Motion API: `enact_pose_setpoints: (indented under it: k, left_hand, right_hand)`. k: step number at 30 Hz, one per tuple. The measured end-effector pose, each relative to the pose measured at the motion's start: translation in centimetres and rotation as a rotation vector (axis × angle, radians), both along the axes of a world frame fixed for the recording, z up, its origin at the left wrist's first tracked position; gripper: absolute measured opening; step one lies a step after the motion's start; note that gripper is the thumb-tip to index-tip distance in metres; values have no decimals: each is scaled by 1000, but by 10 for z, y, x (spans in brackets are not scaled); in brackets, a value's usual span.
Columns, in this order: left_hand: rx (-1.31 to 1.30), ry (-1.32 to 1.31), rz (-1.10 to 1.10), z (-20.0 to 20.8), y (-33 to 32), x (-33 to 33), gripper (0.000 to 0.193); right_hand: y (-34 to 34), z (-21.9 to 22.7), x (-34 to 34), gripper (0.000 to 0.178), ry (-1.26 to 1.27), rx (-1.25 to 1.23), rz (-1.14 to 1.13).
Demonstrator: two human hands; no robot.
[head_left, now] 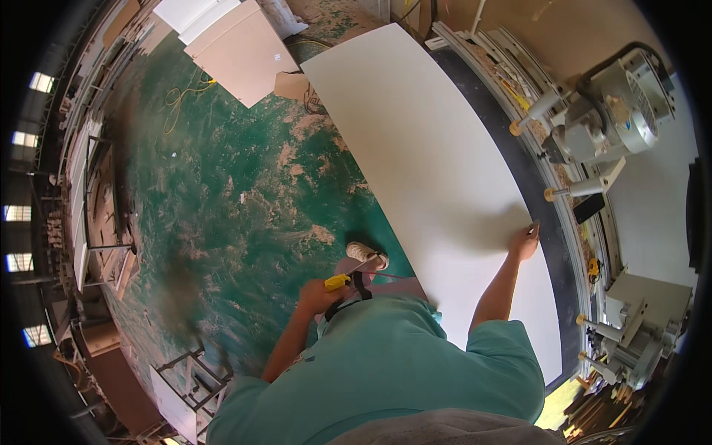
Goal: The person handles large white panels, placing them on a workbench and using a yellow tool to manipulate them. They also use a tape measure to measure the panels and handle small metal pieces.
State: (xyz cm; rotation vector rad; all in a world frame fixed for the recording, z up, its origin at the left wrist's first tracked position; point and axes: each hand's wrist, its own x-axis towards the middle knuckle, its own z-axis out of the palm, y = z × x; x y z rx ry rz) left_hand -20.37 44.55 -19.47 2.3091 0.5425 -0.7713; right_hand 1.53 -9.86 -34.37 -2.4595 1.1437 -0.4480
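Note:
A long white panel (430,141) lies slantwise over a dark bench, running from the far middle to the near right. My right hand (524,242) rests at the panel's right edge, its fingers pinched on a small pen-like thing (530,231), mostly hidden. My left hand (317,298) is at my waist, left of the panel, closed round a yellow tool (337,282). A thin strip sticks out from the tool towards my shoe (367,256); its exact kind is not clear.
Machine units with motors (615,111) stand along a rail on the right, with another machine (630,334) nearer. Stacked boards (237,52) stand at the far left of the panel. Dust lies on the green floor (222,185), with a yellow cord (174,104). Metal frames (196,378) stand left.

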Motion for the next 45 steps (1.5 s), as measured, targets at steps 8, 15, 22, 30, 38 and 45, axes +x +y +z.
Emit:
enact_pose_setpoints:
  k: [8,15,22,30,38,45]
  left_hand:
    - [-201,-180,385,16,157,105,32]
    - [112,-138,147,15,245,236,53]
    - [45,-64,378,56,301,325,42]
    - [15,-48,568,53,365,336,42]
    - [47,-83,606,54,437,336,48]
    - [-54,-128,513,48,438,351,58]
  right_hand:
    - [218,-17,255,52,82,-9,152]
    - [378,-12,438,41,73,5,263]
    - [479,-34,597,44,92,-69,346]
    - [412,-93,729,32,285,-339,265]
    - [512,-62,631,41,119,-64,696]
    - [682,1,503,43,167,-30,1353]
